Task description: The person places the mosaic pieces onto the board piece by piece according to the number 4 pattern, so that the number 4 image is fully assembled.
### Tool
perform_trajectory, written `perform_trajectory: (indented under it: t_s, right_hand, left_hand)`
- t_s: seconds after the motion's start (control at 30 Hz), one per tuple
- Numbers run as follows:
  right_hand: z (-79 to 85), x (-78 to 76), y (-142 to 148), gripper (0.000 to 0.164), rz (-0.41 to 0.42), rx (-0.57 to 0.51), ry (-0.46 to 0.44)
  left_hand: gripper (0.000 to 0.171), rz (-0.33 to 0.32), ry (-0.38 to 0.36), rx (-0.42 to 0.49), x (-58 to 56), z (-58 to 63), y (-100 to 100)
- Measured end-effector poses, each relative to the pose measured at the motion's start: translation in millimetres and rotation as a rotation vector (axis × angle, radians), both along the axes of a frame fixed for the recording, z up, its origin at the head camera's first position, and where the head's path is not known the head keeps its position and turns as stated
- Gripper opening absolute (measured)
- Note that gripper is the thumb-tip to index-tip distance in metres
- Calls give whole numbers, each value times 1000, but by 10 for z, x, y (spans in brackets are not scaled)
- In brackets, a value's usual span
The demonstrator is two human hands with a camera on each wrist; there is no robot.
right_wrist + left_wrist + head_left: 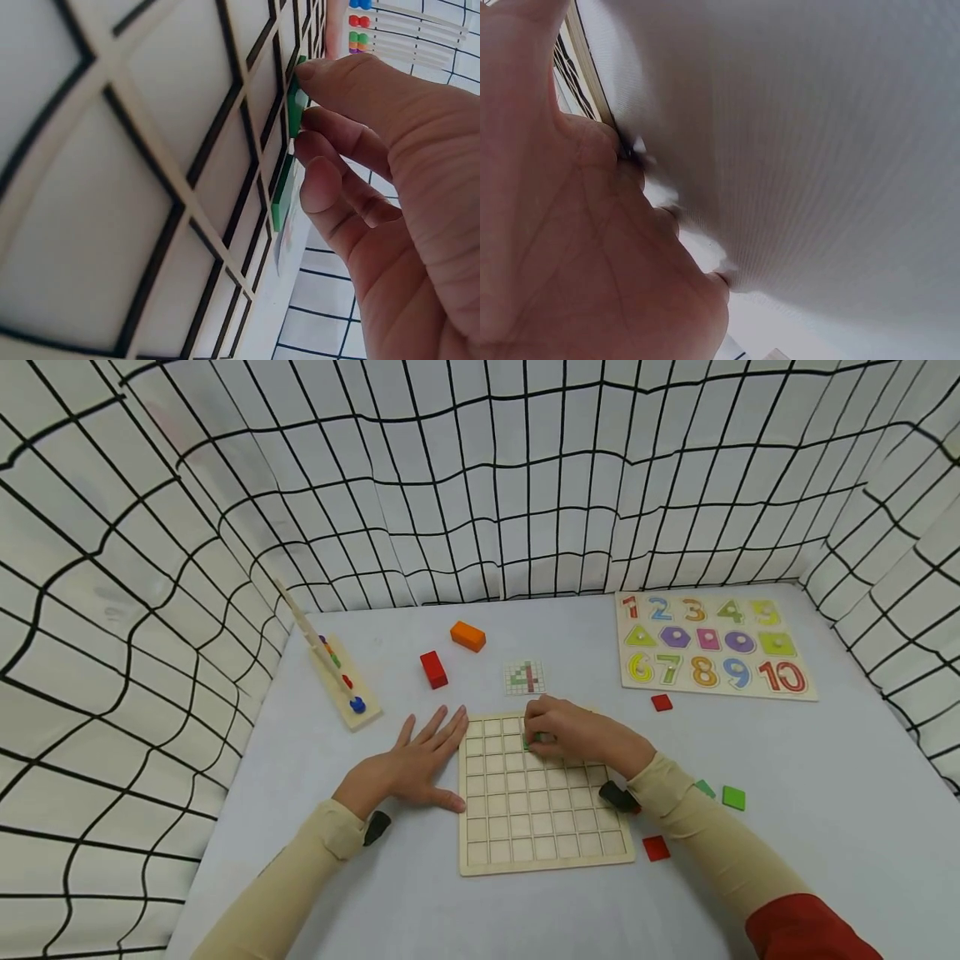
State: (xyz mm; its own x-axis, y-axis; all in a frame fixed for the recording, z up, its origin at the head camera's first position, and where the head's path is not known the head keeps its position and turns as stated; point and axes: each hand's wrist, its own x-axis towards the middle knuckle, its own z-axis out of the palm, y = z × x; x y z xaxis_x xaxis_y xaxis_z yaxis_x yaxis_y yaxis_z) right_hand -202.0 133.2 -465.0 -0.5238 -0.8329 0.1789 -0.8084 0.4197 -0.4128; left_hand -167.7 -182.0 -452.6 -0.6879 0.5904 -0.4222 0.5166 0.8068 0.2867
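Observation:
A wooden grid board [546, 822] with square cells lies flat on the white table. My left hand [420, 767] rests palm down at its left side, fingers spread, with fingertips and thumb at the board's edge. Over the board's upper part, my right hand [581, 733] pinches a green square tile [295, 105] between thumb and fingers, down at a cell. Another green tile [282, 198] sits in the grid beside it, seen in the right wrist view. Behind the board is a small pattern card [524, 677] showing a green and dark red 4.
Red tiles [656, 848] and green tiles [733, 797] lie right of the board, some partly under the right forearm. A number puzzle [716, 643] stands back right. Red [433, 669] and orange [468, 636] blocks lie behind. A bead stand [341, 689] is at left. Black netting surrounds the table.

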Motion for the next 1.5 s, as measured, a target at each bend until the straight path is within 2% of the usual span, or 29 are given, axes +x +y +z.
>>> perform_trajectory:
  t_s: [0.2,0.43,0.7,0.87,1.1,1.3,1.5]
  right_hand:
    - [87,60,66,7,8,14,-49]
    - [192,133,253,18,-66,11,-160]
    - [214,242,518,23,-132,15,-191]
    - [212,342,702,23,-198,38,-179]
    - [234,489,1019,13,-259,38,-145]
    - [225,618,1267,15,-319,55,-133]
    - [197,743,1446,16,-339,40,-109]
  left_hand:
    - [129,10,-10,-2,15,3,9]
    - [129,3,-8,-1,-11,-9,-2]
    - [131,3,-36,22,-24,-6,-7]
    - [130,6,-36,15,-23,-4,-4]
    - [130,6,-33,9,-33,-10,9]
    - [130,4,-20,-5,-31,3,17]
    - [131,8,-29,-3,-33,-8,24]
